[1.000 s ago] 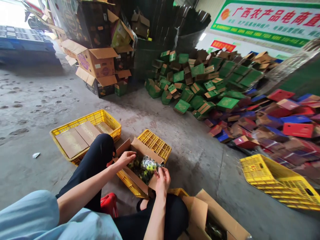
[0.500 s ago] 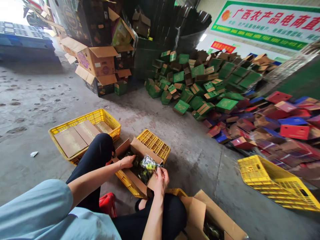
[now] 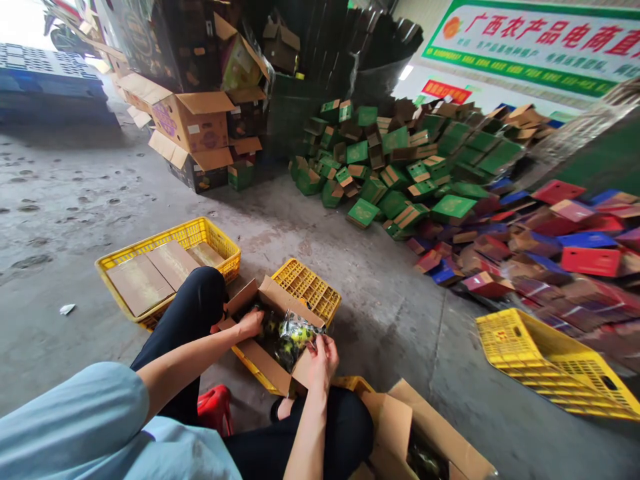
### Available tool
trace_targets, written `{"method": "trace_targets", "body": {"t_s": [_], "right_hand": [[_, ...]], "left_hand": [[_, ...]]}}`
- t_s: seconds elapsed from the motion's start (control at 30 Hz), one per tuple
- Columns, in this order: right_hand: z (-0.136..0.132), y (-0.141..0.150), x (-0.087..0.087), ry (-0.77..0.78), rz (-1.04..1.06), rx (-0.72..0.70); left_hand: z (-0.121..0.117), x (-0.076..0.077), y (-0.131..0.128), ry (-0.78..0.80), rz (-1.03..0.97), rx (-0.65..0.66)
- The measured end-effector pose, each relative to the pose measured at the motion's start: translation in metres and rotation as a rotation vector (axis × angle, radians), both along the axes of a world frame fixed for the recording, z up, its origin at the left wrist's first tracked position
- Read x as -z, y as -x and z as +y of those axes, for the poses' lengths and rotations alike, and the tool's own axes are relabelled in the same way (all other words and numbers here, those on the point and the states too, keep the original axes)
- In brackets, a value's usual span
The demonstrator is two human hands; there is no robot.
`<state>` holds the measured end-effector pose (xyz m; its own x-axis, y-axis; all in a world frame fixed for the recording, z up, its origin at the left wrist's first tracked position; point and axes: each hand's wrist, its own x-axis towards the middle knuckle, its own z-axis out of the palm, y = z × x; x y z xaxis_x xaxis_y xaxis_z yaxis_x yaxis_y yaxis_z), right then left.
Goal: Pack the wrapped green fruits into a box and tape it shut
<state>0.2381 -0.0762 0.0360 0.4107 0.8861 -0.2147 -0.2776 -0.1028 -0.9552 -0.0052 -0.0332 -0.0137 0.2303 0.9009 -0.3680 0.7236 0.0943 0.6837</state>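
Observation:
An open cardboard box (image 3: pixel 267 365) sits on a yellow crate between my knees, with bagged green-yellow fruit inside. My left hand (image 3: pixel 251 323) reaches over its left side, fingers curled down among the dark contents; what they grip, if anything, is hidden. At the right end, my right hand (image 3: pixel 323 355) pinches the edge of a clear plastic bag of green-yellow fruit (image 3: pixel 299 333) with dark spots. This bag lies at the top of the box. By my right knee stands a second open cardboard box (image 3: pixel 440 427) with dark, shiny bags in it.
A yellow crate (image 3: pixel 167 233) at the left holds flat-topped cartons. Beyond the box is an upturned yellow crate (image 3: pixel 307 290); another yellow crate (image 3: pixel 555 367) lies at the right. Piles of green boxes (image 3: pixel 400 173) and red and blue boxes (image 3: pixel 550 247) cover the floor behind. A red stool (image 3: pixel 215 408) is under me.
The plastic bag has settled lower and flatter in the box, showing more of its fruit. My left hand has shifted slightly left and up; my right hand has barely moved.

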Motion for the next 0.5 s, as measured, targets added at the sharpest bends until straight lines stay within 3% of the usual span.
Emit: {"method": "trace_targets", "body": {"t_s": [0.17, 0.5], "right_hand": [[0.000, -0.001, 0.001, -0.001, 0.023, 0.015], [-0.001, 0.000, 0.000, 0.008, 0.020, 0.019]], "left_hand": [[-0.001, 0.000, 0.001, -0.025, 0.067, -0.082], [-0.016, -0.012, 0.011, -0.115, -0.075, -0.185]]}}
